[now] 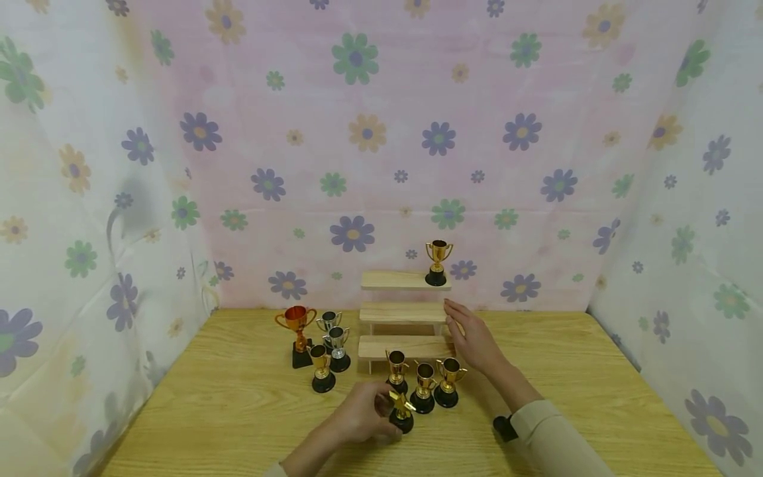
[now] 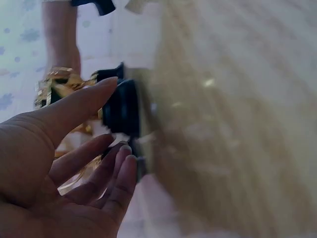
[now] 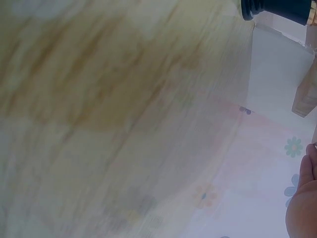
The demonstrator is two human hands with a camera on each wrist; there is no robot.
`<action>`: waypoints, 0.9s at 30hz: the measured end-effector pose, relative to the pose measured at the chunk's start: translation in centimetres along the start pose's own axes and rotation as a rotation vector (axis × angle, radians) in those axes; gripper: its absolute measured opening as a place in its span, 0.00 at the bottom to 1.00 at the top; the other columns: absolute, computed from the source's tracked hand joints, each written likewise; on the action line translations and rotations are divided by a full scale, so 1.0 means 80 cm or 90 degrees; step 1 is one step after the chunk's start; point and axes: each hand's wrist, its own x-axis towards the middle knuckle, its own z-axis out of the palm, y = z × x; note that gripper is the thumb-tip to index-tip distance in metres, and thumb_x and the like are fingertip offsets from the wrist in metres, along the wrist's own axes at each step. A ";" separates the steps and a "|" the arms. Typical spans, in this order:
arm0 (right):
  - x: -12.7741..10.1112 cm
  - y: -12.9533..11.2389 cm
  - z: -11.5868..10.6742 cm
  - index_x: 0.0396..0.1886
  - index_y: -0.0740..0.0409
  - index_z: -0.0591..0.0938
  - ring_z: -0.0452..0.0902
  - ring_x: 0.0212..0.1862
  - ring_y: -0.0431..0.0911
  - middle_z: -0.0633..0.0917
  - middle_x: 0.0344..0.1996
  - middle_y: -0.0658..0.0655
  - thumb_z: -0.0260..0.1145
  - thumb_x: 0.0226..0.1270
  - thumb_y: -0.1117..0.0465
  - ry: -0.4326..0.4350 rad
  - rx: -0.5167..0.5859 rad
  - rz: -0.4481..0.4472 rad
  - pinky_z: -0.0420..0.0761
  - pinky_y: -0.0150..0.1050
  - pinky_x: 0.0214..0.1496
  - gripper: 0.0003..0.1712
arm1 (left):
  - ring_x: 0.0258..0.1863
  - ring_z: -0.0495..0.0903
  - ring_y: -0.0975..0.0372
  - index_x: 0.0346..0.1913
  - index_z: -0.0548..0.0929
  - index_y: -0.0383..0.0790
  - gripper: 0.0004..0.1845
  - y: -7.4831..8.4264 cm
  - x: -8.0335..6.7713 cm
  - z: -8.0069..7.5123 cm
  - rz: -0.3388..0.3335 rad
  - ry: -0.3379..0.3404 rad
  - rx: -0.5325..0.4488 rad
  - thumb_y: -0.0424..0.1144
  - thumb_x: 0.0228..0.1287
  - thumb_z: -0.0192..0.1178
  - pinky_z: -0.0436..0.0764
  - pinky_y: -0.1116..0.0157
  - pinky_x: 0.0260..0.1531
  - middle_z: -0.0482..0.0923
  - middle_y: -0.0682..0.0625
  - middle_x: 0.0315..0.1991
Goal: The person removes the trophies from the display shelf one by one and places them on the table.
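My left hand (image 1: 384,414) grips a small gold star trophy (image 1: 401,409) by its black base (image 2: 121,109) on the wooden table (image 1: 238,411), thumb on one side and fingers on the other. Just behind it stand three gold cup trophies (image 1: 424,386) in a row. My right hand (image 1: 456,318) hovers open with straight fingers at the right end of a three-step wooden shelf (image 1: 404,313), holding nothing. One gold cup trophy (image 1: 438,264) stands on the top step's right end. In the right wrist view only the edge of the right hand (image 3: 304,198) shows.
Left of the shelf stand a copper trophy (image 1: 296,331), two silver cups (image 1: 336,346) and a small gold cup (image 1: 322,372). Flowered cloth walls (image 1: 381,132) enclose the table on three sides. A black trophy base (image 3: 277,7) shows at the right wrist view's top.
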 end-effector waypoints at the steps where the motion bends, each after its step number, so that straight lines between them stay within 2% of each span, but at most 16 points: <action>1: 0.000 0.000 0.001 0.68 0.73 0.74 0.69 0.71 0.63 0.73 0.71 0.67 0.53 0.83 0.61 -0.001 -0.001 0.000 0.69 0.60 0.70 0.24 | 0.30 0.79 0.63 0.38 0.85 0.37 0.19 0.001 -0.002 -0.003 -0.004 -0.002 -0.002 0.32 0.43 0.83 0.79 0.69 0.32 0.82 0.48 0.33; 6: -0.001 0.000 0.001 0.68 0.73 0.74 0.69 0.71 0.63 0.73 0.71 0.66 0.53 0.83 0.60 -0.001 0.000 0.004 0.69 0.60 0.70 0.24 | 0.40 0.81 0.51 0.50 0.85 0.33 0.24 0.010 -0.012 -0.025 -0.029 -0.004 0.001 0.34 0.49 0.80 0.80 0.63 0.38 0.83 0.42 0.47; 11: -0.001 -0.003 -0.002 0.69 0.72 0.74 0.68 0.71 0.63 0.72 0.71 0.66 0.53 0.84 0.60 -0.006 0.005 0.008 0.69 0.60 0.70 0.24 | 0.45 0.81 0.45 0.52 0.86 0.34 0.23 0.022 -0.016 -0.049 -0.017 0.016 0.042 0.38 0.54 0.79 0.80 0.59 0.41 0.83 0.40 0.50; 15: -0.001 -0.002 -0.003 0.69 0.72 0.73 0.68 0.72 0.63 0.72 0.72 0.67 0.53 0.84 0.59 -0.011 0.004 0.013 0.69 0.61 0.70 0.25 | 0.45 0.82 0.47 0.51 0.87 0.39 0.21 0.029 -0.013 -0.065 0.009 0.038 0.084 0.41 0.56 0.78 0.80 0.58 0.42 0.84 0.45 0.48; 19: -0.001 -0.001 -0.003 0.69 0.72 0.73 0.68 0.71 0.63 0.72 0.72 0.66 0.52 0.84 0.59 -0.011 0.000 0.012 0.69 0.60 0.70 0.25 | 0.44 0.81 0.52 0.50 0.87 0.41 0.19 0.039 -0.007 -0.076 0.029 0.066 0.097 0.40 0.56 0.78 0.80 0.55 0.43 0.84 0.50 0.46; 23: -0.002 -0.001 -0.003 0.69 0.72 0.74 0.68 0.71 0.63 0.72 0.71 0.67 0.53 0.84 0.60 -0.011 0.005 0.010 0.69 0.61 0.69 0.24 | 0.42 0.82 0.54 0.50 0.87 0.38 0.19 0.051 0.002 -0.083 0.052 0.094 0.105 0.39 0.56 0.78 0.82 0.57 0.43 0.84 0.49 0.45; 27: -0.001 -0.001 -0.003 0.69 0.72 0.74 0.69 0.71 0.63 0.72 0.71 0.67 0.53 0.84 0.60 -0.009 0.007 0.005 0.69 0.61 0.69 0.24 | 0.45 0.83 0.50 0.53 0.86 0.38 0.22 0.064 0.015 -0.090 0.059 0.122 0.098 0.42 0.58 0.77 0.83 0.56 0.45 0.84 0.45 0.49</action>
